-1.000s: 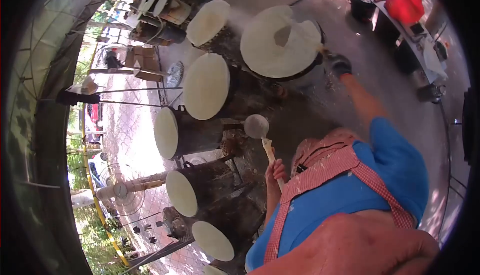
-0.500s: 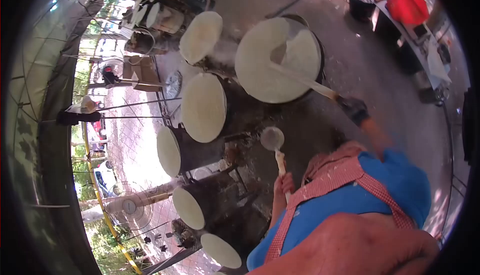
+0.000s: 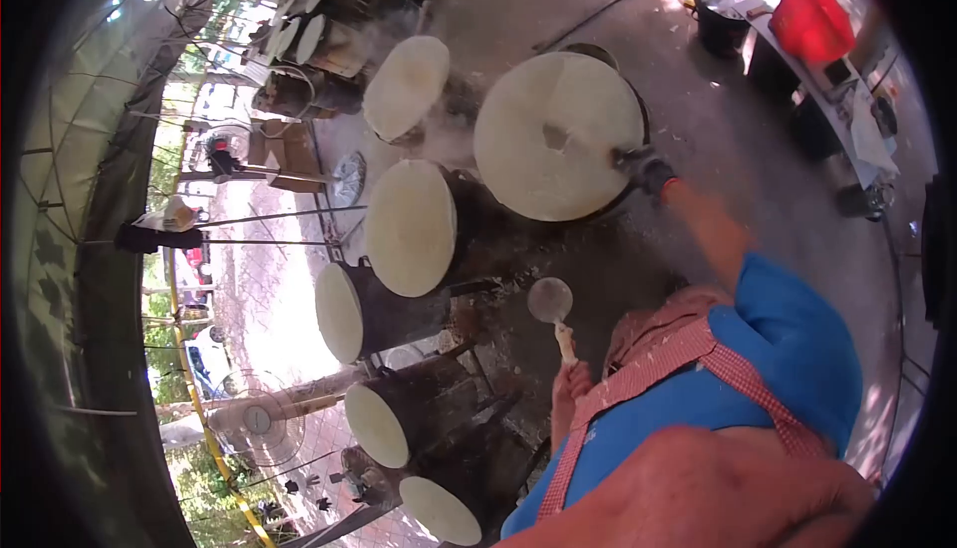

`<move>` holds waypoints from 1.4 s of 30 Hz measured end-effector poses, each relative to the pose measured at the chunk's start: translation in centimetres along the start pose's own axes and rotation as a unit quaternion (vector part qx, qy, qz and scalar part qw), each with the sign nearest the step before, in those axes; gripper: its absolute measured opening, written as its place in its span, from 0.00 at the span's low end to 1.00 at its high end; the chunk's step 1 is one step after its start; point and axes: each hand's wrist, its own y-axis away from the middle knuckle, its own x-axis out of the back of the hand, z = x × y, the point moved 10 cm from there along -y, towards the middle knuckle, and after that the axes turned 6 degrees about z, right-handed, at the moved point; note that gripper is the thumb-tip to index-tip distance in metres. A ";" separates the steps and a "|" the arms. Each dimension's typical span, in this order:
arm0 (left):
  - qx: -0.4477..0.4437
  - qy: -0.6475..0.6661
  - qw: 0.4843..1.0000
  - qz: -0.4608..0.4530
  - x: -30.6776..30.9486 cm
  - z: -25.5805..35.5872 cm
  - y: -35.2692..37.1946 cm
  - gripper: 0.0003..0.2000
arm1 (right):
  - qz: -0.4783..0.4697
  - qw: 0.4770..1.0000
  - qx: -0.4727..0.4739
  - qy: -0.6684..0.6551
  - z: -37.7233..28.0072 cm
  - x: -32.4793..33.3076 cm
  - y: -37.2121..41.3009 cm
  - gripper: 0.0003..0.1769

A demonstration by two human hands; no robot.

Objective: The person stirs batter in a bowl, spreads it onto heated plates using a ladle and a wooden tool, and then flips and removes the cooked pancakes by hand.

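Observation:
My left hand (image 3: 573, 381) is bare and wrapped round the wooden handle of a ladle (image 3: 549, 301), its round pale bowl pointing away from my body. A thin pale sheet of batter (image 3: 528, 174) covers a large round griddle (image 3: 644, 120), with a brownish patch left of its middle. At the griddle's right rim is my right hand (image 3: 653, 171), in a dark glove, its fingertips over the sheet's edge. Blur hides whether those fingers grip anything. No wooden-handled tool shows in that hand.
Several more drum-like stands with pale round tops, such as the griddle top (image 3: 411, 229), line up on the left. Steam rises beside them. A fan (image 3: 257, 418) stands beyond. At upper right are a black bucket (image 3: 720, 18), a red cloth (image 3: 812, 15) and a narrow table (image 3: 812, 80).
My right hand has moved left to the griddle's rim; the long wooden handle it held no longer shows. The broad lifted-looking fold in the sheet has gone. My left hand keeps the ladle.

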 end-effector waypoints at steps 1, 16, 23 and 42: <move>0.025 0.028 0.999 0.013 -0.5 -0.1 0.1 0.05 | 0.075 0.990 0.007 -0.118 -1.7 2.0 2.2 0.25; 0.033 0.098 0.995 -0.009 -0.4 3.3 4.1 0.04 | 0.141 0.960 -0.051 -0.236 5.0 5.3 5.2 0.17; 0.054 0.087 0.995 -0.012 -0.5 6.4 1.4 0.11 | 0.064 0.992 0.035 0.106 -2.4 9.3 1.2 0.19; -0.195 -0.297 0.931 0.081 -17.4 7.5 -17.6 0.04 | 0.140 0.957 0.101 0.233 -1.2 5.5 17.2 0.19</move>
